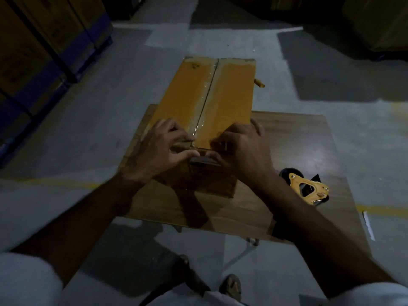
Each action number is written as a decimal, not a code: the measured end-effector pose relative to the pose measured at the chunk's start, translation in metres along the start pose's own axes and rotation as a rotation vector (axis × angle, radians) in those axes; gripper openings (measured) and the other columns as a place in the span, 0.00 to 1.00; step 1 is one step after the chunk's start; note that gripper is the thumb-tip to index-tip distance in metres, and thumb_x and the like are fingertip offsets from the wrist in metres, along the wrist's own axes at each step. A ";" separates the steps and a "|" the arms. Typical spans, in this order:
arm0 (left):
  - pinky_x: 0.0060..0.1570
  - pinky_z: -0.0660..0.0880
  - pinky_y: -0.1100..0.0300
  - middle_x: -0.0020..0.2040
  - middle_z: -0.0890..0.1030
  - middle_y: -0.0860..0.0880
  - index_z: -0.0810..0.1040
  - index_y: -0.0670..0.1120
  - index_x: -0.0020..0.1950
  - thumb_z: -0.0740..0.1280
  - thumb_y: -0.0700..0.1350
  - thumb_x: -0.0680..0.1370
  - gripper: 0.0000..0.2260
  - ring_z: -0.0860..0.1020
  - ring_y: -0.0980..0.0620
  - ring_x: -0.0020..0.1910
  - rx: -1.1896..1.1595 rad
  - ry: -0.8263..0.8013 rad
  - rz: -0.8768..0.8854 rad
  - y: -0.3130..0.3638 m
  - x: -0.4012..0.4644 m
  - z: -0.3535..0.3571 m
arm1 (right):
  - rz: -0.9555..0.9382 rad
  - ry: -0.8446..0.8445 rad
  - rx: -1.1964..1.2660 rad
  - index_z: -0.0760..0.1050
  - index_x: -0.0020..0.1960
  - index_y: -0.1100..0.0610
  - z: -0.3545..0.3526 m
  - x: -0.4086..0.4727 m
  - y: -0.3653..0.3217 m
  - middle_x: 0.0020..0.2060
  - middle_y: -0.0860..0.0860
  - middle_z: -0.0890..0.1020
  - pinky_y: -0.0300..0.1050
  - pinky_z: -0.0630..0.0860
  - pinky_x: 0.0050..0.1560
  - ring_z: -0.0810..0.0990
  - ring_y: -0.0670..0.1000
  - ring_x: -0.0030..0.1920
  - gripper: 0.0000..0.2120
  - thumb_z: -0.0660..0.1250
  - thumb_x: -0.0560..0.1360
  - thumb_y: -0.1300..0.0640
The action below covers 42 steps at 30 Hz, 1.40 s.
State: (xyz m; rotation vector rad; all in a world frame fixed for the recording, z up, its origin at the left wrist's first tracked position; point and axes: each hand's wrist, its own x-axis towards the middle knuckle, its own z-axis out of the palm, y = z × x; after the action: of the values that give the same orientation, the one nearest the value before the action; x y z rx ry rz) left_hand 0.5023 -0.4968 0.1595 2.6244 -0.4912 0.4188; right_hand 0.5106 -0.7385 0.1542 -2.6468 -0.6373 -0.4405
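Standing over a small wooden table (pixel 298 138), a person has both hands on the near end of a long cardboard box (pixel 231 89), which lies flat on the tabletop with its far end jutting past the table's far edge. Clear tape (pixel 209 91) runs along the centre seam between the 2 top flaps. The left hand (pixel 159 151) grips the near top edge left of the seam, its bent fingers on the top and its thumb across the near face. The right hand (pixel 242 149), slightly blurred, clasps the same edge right of the seam in much the same way. The 2 thumbs almost meet over a dark flat patch (pixel 202 161) on the near face; what it is cannot be told. To the right of the box, near the right forearm, a yellow tape dispenser (pixel 306 186) lies on the table, well apart from either hand. Around the table spreads a grey concrete floor (pixel 110 107) with a yellow line (pixel 66 184), and stacked cartons (pixel 33 40) stand at the far left
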 end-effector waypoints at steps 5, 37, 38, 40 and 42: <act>0.56 0.76 0.51 0.62 0.79 0.49 0.82 0.50 0.67 0.79 0.48 0.73 0.23 0.74 0.49 0.60 -0.038 -0.080 0.100 -0.018 -0.009 -0.004 | 0.059 -0.010 0.008 0.83 0.61 0.52 0.019 -0.009 -0.026 0.56 0.53 0.80 0.55 0.72 0.59 0.76 0.57 0.56 0.17 0.77 0.74 0.48; 0.69 0.71 0.66 0.66 0.69 0.49 0.72 0.56 0.77 0.76 0.41 0.75 0.32 0.70 0.56 0.69 -0.560 -0.088 0.080 -0.140 -0.057 -0.006 | 0.215 0.088 0.110 0.83 0.54 0.50 0.073 0.034 -0.123 0.55 0.49 0.77 0.52 0.72 0.56 0.73 0.51 0.57 0.25 0.69 0.73 0.30; 0.69 0.69 0.66 0.67 0.69 0.50 0.71 0.57 0.77 0.74 0.41 0.76 0.31 0.70 0.56 0.70 -0.567 -0.123 0.108 -0.146 -0.056 -0.008 | 0.211 0.107 0.091 0.82 0.54 0.51 0.080 0.036 -0.130 0.55 0.51 0.78 0.53 0.72 0.56 0.73 0.52 0.57 0.26 0.68 0.73 0.30; 0.68 0.70 0.67 0.69 0.68 0.52 0.70 0.58 0.78 0.68 0.41 0.80 0.27 0.70 0.56 0.71 -0.599 -0.195 0.139 -0.155 -0.057 -0.012 | 0.232 0.151 0.056 0.82 0.55 0.51 0.093 0.030 -0.139 0.56 0.53 0.78 0.52 0.70 0.58 0.73 0.55 0.58 0.25 0.70 0.73 0.31; 0.63 0.73 0.66 0.70 0.69 0.52 0.71 0.57 0.78 0.62 0.45 0.84 0.22 0.72 0.54 0.69 -0.640 -0.220 0.149 -0.162 -0.056 -0.014 | 0.261 0.175 0.026 0.81 0.57 0.51 0.100 0.023 -0.141 0.58 0.53 0.78 0.50 0.65 0.61 0.73 0.55 0.61 0.25 0.72 0.72 0.32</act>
State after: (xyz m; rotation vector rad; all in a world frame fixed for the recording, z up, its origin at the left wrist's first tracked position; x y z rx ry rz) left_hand 0.5143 -0.3387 0.0930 2.0239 -0.7515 0.0009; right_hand 0.4823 -0.5708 0.1159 -2.5818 -0.2380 -0.5731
